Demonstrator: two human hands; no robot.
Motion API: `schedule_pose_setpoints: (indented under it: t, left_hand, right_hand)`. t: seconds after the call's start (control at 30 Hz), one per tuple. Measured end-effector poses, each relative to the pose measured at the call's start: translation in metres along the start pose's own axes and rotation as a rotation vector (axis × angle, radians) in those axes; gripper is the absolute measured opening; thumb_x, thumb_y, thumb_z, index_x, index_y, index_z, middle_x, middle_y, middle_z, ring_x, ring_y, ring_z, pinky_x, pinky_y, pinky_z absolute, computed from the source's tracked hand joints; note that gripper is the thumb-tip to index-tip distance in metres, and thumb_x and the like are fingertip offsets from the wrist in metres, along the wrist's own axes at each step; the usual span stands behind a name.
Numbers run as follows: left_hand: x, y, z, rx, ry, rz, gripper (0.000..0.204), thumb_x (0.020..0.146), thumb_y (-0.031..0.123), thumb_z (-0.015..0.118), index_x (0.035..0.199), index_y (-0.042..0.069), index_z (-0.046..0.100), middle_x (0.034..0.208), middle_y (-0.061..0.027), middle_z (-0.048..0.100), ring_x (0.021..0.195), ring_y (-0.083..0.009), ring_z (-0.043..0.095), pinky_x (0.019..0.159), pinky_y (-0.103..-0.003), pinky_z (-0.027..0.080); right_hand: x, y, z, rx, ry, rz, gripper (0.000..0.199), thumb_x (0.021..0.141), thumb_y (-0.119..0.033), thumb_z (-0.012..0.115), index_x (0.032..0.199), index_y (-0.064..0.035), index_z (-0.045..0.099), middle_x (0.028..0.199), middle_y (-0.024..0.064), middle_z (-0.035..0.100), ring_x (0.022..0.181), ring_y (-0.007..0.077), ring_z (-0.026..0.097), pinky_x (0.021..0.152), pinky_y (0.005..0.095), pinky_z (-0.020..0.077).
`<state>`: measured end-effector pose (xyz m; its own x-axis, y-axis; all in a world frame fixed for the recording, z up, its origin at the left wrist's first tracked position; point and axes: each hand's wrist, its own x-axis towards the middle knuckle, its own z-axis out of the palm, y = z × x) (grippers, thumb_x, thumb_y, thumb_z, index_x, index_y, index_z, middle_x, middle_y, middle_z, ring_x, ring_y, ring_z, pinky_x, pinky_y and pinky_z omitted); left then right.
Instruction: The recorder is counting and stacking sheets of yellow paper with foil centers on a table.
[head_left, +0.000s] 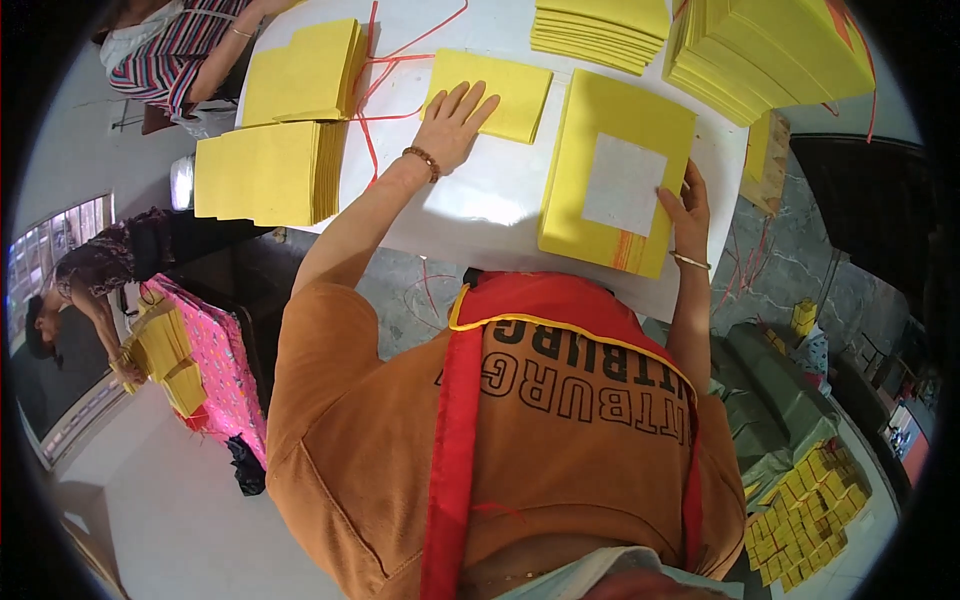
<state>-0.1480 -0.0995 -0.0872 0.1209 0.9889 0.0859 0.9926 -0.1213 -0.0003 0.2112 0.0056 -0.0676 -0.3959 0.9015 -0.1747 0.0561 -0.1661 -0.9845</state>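
My left hand [455, 125] lies open, fingers spread, on the near left part of a small yellow paper piece [515, 100] on the white table. Nearer my right side lies a large stack of yellow joss paper [575, 150], topped by a pale square [625, 185] and marked with red-orange streaks at its near edge. At that stack's right edge is my right hand [688, 212], thumb over the top and fingers bent along the side. The fingertips there are partly hidden. Red strings [372, 115] trail across the table left of my left hand.
Yellow paper bundles stand at the table's left [268, 172], far side [600, 35] and far right [765, 50]. A person in a striped top [180, 50] sits at the far left. Another person [100, 270] handles yellow bundles on a pink cloth [215, 350]. More bundles [810, 515] lie lower right.
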Motion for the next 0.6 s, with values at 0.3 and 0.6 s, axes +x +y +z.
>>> schedule_pose_setpoints:
  t: [0.3, 0.6]
  left_hand:
    - [0.006, -0.003, -0.015, -0.025, -0.094, 0.023, 0.071, 0.074, 0.008, 0.054, 0.138, 0.012, 0.023, 0.142, -0.0137, 0.023, 0.128, -0.032, 0.026, 0.104, -0.046, 0.022]
    - [0.026, 0.099, -0.082, -0.42, 0.036, 0.261, 0.053, 0.07, 0.01, 0.059, 0.122, 0.007, 0.048, 0.124, -0.0139, 0.045, 0.109, -0.0312, 0.044, 0.089, -0.04, 0.035]
  right_hand:
    - [-0.007, -0.008, -0.004, -0.521, 0.008, -0.413, 0.04, 0.068, -0.013, 0.073, 0.106, -0.0149, 0.061, 0.13, 0.0127, 0.036, 0.121, 0.0297, 0.033, 0.099, 0.04, 0.0306]
    - [-0.011, 0.005, 0.001, -0.202, -0.042, -0.203, 0.03, 0.073, -0.013, 0.071, 0.102, -0.0117, 0.063, 0.129, 0.0108, 0.032, 0.12, 0.0246, 0.036, 0.097, 0.0351, 0.0352]
